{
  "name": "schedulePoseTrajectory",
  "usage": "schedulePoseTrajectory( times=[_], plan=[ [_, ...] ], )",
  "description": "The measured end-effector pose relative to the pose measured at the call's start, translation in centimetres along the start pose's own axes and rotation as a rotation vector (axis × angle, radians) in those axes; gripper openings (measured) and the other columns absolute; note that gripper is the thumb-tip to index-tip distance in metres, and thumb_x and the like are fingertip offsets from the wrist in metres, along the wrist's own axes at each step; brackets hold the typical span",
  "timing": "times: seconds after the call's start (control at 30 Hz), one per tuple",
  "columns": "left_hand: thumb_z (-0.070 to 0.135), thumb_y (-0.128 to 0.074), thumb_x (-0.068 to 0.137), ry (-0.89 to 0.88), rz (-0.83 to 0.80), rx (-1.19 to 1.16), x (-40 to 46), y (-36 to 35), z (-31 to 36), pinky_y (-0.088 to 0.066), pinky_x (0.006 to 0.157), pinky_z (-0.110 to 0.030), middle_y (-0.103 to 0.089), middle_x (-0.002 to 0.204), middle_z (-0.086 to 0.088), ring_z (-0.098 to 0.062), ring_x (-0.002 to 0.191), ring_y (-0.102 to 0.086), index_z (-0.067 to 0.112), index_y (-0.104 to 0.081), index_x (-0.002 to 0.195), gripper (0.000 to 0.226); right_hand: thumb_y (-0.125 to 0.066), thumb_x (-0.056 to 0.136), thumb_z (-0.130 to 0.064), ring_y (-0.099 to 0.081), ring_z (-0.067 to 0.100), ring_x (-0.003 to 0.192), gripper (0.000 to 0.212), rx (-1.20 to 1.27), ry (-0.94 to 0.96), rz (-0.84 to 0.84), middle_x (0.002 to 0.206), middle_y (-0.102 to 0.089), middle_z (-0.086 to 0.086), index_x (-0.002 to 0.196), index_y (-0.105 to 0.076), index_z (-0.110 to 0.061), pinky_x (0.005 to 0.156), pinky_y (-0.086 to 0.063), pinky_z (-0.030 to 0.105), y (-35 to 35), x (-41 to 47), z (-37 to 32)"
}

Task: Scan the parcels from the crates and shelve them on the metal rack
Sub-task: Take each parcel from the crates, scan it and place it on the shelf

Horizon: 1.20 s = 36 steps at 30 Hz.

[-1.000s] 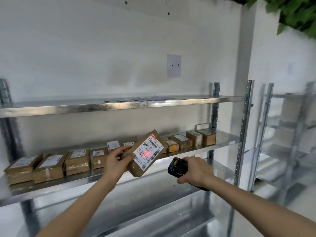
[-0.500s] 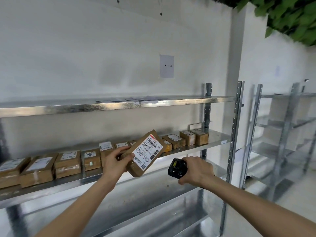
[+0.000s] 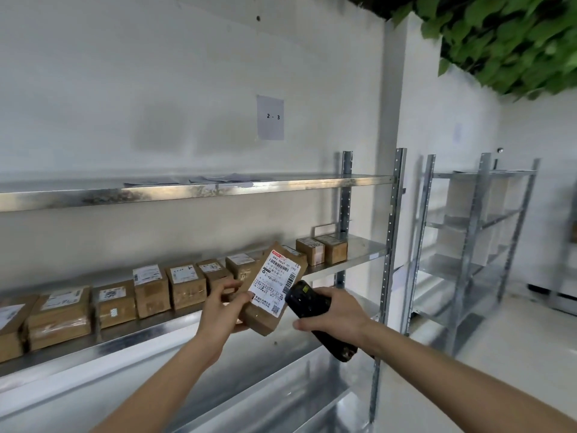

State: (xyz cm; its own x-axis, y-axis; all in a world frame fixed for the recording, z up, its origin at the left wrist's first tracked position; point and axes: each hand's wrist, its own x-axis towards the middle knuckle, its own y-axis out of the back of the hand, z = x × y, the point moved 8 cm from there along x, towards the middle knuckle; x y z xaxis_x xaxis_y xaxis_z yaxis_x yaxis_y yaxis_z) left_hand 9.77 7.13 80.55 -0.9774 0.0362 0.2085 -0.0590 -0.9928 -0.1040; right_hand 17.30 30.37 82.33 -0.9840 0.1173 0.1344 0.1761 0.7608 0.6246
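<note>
Brown kraft parcel (image 3: 271, 289) is pinched in the left hand (image 3: 223, 307), thumb on the label face and fingers curled round the back edge, held in the air just in front of the middle shelf (image 3: 359, 250) of the rack (image 3: 392, 245). Long axis runs about 1 to 7 o'clock, white label tilted towards the camera, barcode along the 1 o'clock end. Right hand (image 3: 335, 315) is wrapped round a black scanner (image 3: 312, 307), whose head sits just beside the parcel's 3 o'clock edge, near touching; no red beam shows on the label. Key relation: the shelf lies at 12 o'clock from the grip, beyond the parcel, and the left hand is the nearer one, so my read is the left places while the right only keeps the scanner clear. Row of parcels (image 3: 184, 285) fills the shelf from 9 o'clock on, boxy, taped, labels up, packed close; two small boxes (image 3: 323, 250) sit at 1 o'clock, then bare galvanised sheet to the post. Gap behind the held parcel is hidden, so free width there can't be judged. Cardboard looks matt and rigid with soft corners and should slide easily on the smooth steel. Sheet marked 2 - 3 (image 3: 270, 117) on the wall
</note>
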Motion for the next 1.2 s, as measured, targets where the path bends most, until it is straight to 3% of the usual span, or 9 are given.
schedulePoseTrajectory(
  times=[0.2, 0.33, 0.5, 0.6, 0.77, 0.87, 1.0, 1.2],
  plan=[
    [0.013, -0.067, 0.091, 0.093, -0.119, -0.084, 0.5, -10.0, -2.8, -0.063, 0.070, -0.049, -0.073, 0.099, -0.009, -0.024, 0.090, -0.072, 0.023, -0.065, 0.112, 0.023, -0.097, 0.064, -0.035, -0.071, 0.001, 0.084, 0.056, 0.151, -0.038, 0.046, 0.093, -0.076, -0.012, 0.115, -0.074, -0.032, 0.074, -0.053, 0.016, 3.9, 0.1, 4.7],
    [0.021, -0.071, 0.090, 0.142, -0.213, -0.067, 1.7, -17.3, -4.6, -0.062, 0.077, -0.053, -0.075, 0.101, -0.012, -0.027, 0.092, -0.073, 0.020, -0.066, 0.111, 0.022, -0.097, 0.063, -0.035, -0.072, 0.007, 0.088, 0.046, 0.167, -0.060, 0.095, 0.093, -0.077, -0.012, 0.103, -0.075, -0.038, 0.080, -0.057, 0.023, 9.2, 1.0, 9.4],
    [0.017, -0.078, 0.085, 0.188, -0.388, -0.070, 3.5, -26.7, -6.6, -0.062, 0.078, -0.046, -0.074, 0.112, -0.007, -0.026, 0.098, -0.073, 0.015, -0.065, 0.117, 0.035, -0.096, 0.065, -0.029, -0.072, 0.008, 0.076, 0.038, 0.160, -0.102, 0.115, 0.084, -0.077, -0.007, 0.097, -0.076, -0.034, 0.079, -0.060, 0.030, 16.3, 2.9, 15.8],
    [0.024, -0.086, 0.074, 0.172, -0.472, -0.033, 5.1, -32.2, -7.7, -0.062, 0.081, -0.046, -0.072, 0.118, -0.003, -0.024, 0.099, -0.073, 0.014, -0.064, 0.120, 0.051, -0.096, 0.062, -0.030, -0.075, 0.017, 0.086, 0.044, 0.134, -0.102, 0.116, 0.094, -0.079, -0.001, 0.102, -0.078, -0.031, 0.085, -0.060, 0.035, 20.7, 4.8, 19.7],
    [0.039, -0.096, 0.058, 0.111, -0.502, 0.002, 8.1, -40.8, -9.0, -0.059, 0.091, -0.046, -0.070, 0.123, 0.000, -0.022, 0.102, -0.073, 0.019, -0.061, 0.127, 0.079, -0.094, 0.064, -0.023, -0.070, 0.007, 0.074, 0.040, 0.119, -0.101, 0.097, 0.081, -0.076, -0.010, 0.100, -0.078, -0.029, 0.068, -0.054, 0.020, 27.2, 8.6, 25.3],
    [0.051, -0.095, 0.044, 0.046, -0.461, 0.052, 10.0, -44.2, -9.2, -0.059, 0.092, -0.042, -0.072, 0.119, 0.000, -0.019, 0.103, -0.072, 0.019, -0.063, 0.126, 0.093, -0.094, 0.062, -0.024, -0.072, 0.006, 0.077, 0.045, 0.104, -0.082, 0.088, 0.087, -0.077, -0.009, 0.103, -0.077, -0.032, 0.069, -0.055, 0.020, 29.7, 11.2, 27.4],
    [0.047, -0.093, 0.044, -0.020, -0.457, 0.082, 13.0, -47.5, -10.2, -0.059, 0.086, -0.031, -0.073, 0.117, -0.001, -0.018, 0.106, -0.071, 0.016, -0.065, 0.125, 0.091, -0.096, 0.060, -0.024, -0.073, 0.007, 0.081, 0.049, 0.057, -0.071, 0.089, 0.089, -0.077, -0.010, 0.104, -0.075, -0.033, 0.070, -0.057, 0.019, 31.7, 15.2, 30.3],
    [0.038, -0.096, 0.047, -0.021, -0.459, 0.143, 20.3, -50.8, -14.2, -0.056, 0.097, -0.044, -0.071, 0.123, 0.000, -0.020, 0.111, -0.069, 0.016, -0.066, 0.126, 0.087, -0.095, 0.061, -0.026, -0.070, 0.004, 0.075, 0.051, -0.008, -0.050, 0.077, 0.088, -0.076, -0.008, 0.107, -0.074, -0.031, 0.065, -0.053, 0.016, 33.1, 23.3, 34.5]
  ],
)
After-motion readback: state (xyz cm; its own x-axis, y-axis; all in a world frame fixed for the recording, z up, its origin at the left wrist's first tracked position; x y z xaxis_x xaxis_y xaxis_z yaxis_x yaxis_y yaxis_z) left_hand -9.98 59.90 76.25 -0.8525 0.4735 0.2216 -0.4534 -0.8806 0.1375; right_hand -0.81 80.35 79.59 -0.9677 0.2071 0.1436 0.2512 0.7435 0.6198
